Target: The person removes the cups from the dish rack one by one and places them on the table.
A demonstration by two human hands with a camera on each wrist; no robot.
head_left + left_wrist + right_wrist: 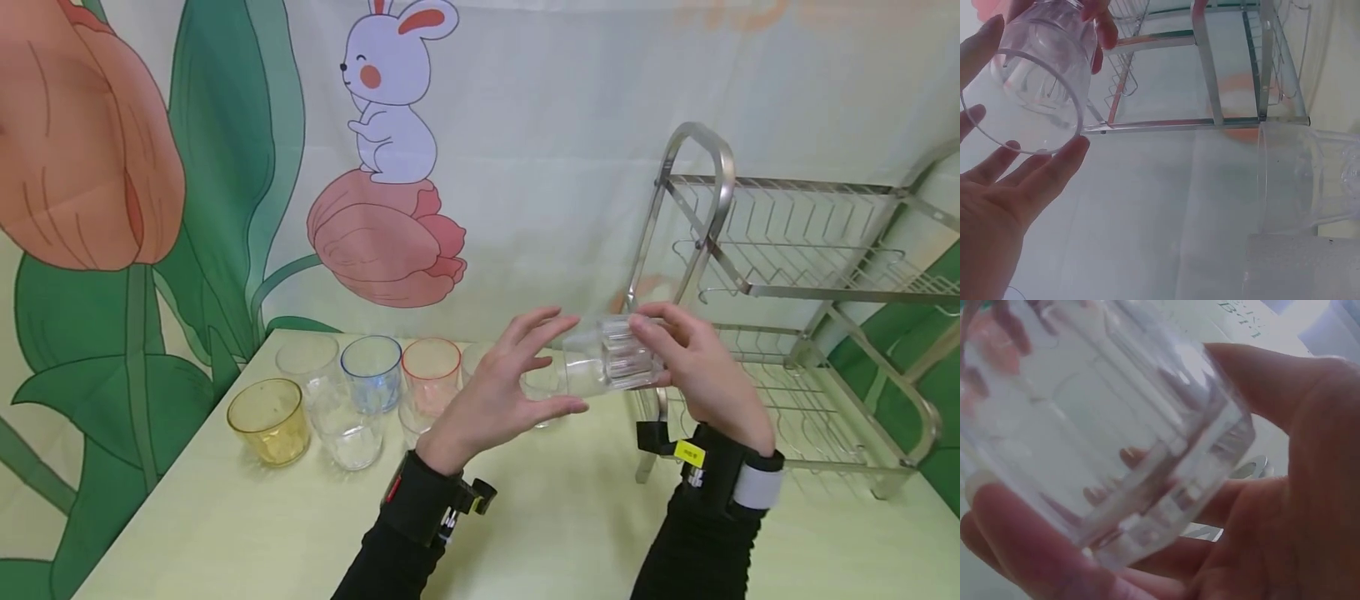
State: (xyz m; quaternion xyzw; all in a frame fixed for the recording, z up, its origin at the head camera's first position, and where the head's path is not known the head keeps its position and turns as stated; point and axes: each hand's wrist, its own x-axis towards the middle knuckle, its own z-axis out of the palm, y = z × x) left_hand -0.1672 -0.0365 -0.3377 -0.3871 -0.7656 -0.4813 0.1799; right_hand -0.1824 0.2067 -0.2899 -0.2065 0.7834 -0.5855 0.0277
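Observation:
A clear drinking glass (pixel 588 362) with a fluted lower part is held tilted on its side above the table, its mouth toward the left. My right hand (pixel 708 379) grips it around the base end; in the right wrist view the thumb and fingers wrap the thick faceted bottom of the glass (pixel 1166 506). At the mouth end is my left hand (pixel 491 396), fingers and thumb spread around the rim. In the left wrist view, the left hand's fingertips (pixel 1075 147) lie at the rim's edge; whether they press on it I cannot tell.
Several glasses stand on the table at left, among them a yellow glass (pixel 273 425), a blue-rimmed glass (pixel 371 375) and a red-rimmed glass (pixel 431 371). A two-tier metal dish rack (pixel 840 292) stands at the right. Behind hangs a printed cloth (pixel 555 167).

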